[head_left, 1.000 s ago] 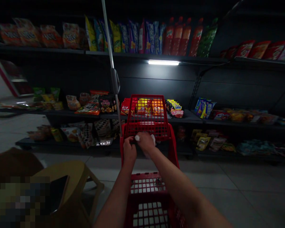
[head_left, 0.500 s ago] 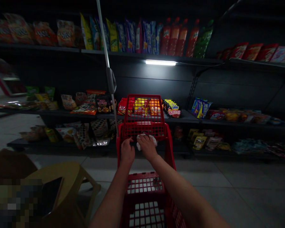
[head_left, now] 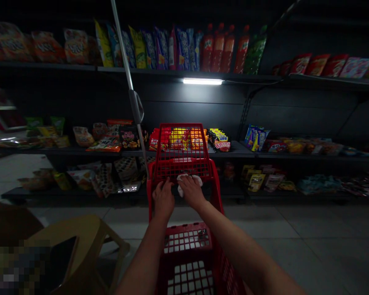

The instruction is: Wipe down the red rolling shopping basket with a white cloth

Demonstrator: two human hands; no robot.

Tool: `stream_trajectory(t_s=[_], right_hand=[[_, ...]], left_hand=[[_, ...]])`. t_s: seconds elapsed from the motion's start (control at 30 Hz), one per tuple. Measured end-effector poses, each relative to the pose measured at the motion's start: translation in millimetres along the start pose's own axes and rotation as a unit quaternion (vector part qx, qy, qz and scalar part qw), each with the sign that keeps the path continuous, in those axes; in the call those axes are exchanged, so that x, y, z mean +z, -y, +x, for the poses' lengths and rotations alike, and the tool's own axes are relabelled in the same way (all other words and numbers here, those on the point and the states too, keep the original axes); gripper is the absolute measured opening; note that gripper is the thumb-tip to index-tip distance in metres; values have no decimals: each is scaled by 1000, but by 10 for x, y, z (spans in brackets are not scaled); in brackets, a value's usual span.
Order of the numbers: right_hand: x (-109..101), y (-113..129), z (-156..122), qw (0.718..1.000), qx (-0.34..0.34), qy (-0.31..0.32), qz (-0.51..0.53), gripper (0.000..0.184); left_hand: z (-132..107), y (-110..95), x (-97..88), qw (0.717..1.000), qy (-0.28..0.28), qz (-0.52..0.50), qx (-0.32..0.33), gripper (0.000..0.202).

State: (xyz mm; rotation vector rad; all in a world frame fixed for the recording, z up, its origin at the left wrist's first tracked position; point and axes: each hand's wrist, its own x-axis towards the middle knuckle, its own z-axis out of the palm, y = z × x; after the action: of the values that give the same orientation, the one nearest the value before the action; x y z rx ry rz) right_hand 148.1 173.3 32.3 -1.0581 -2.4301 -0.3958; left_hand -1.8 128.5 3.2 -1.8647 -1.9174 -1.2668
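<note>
A red plastic shopping cart with grid panels stands upright before me. My right hand holds a crumpled white cloth just below the cart's upright red grid flap. The cloth sticks out around the fingers, and the palm hides part of it. Left of it, my left hand is at the cart's far left side, its fingers apart and bent a little, with nothing visible in them. Whether those fingertips touch the cart is too dark to tell.
Dark shelves with snack packets and soda bottles run across beyond the cart. A metal pole rises at the cart's left. At lower left stands a yellowish stool with a dark phone-like slab on it.
My left hand's fingers have spread from a more curled pose. The right hand stays on the cloth almost in place. The view has turned slightly, so the shelves and cart sit further left.
</note>
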Motion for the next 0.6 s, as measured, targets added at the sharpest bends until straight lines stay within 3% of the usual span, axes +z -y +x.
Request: stream_trajectory(t_s=[0.17, 0.27, 0.4, 0.5, 0.6], right_hand=[[-222, -89, 160, 997, 43, 37, 43, 38], [-303, -201, 106, 995, 76, 12, 69, 26], [-235, -317, -85, 991, 116, -57, 17, 39], [-128, -316, -185, 993, 103, -51, -15, 48], [-94, -266, -206, 992, 115, -37, -26, 44]], left_hand=[[-27, -41, -39, 1000, 12, 16, 17, 52], [-43, -61, -46, 1000, 10, 15, 20, 52], [-31, -88, -39, 1000, 0, 9, 14, 52], [-10, -107, -39, 1000, -3, 4, 11, 52], [-6, -112, -44, 1000, -5, -1, 14, 53]])
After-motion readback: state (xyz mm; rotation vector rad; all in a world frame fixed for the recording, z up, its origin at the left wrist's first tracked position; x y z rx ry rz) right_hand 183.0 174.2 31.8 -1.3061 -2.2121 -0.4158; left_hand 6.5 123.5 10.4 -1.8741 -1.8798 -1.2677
